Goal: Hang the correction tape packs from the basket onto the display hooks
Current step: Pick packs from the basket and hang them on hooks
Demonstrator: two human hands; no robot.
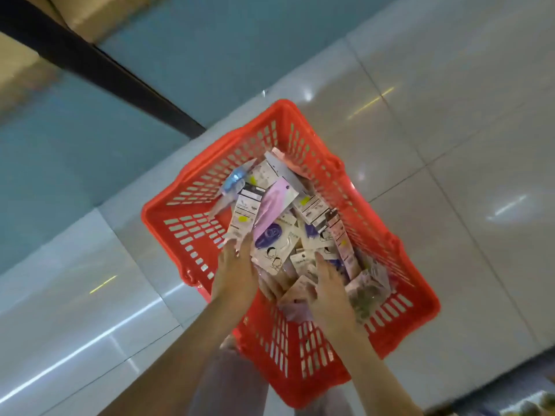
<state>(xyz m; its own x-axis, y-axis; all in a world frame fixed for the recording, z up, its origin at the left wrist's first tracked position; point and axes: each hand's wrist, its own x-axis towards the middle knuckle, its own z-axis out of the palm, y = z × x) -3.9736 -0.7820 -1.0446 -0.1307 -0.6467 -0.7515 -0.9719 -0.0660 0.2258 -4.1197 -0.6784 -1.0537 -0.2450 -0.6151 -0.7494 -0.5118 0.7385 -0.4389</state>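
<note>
Shiny white floor tiles [450,145] lie under one red basket [300,391]. I have two hands inside it. My left hand [237,274] lies flat with straight fingers, touching the packs [270,205] and holding none. My right hand [329,283] reaches in beside it; I cannot tell if it holds a pack. The packs sit in one heap under and just past my fingers, too many to count. I think this is the picking step. Next I must pinch one pack and lift it out. I see no hooks.

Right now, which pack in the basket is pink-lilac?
The long pack lying topmost in the middle, just beyond the left hand; the others around it are mostly white.
</note>
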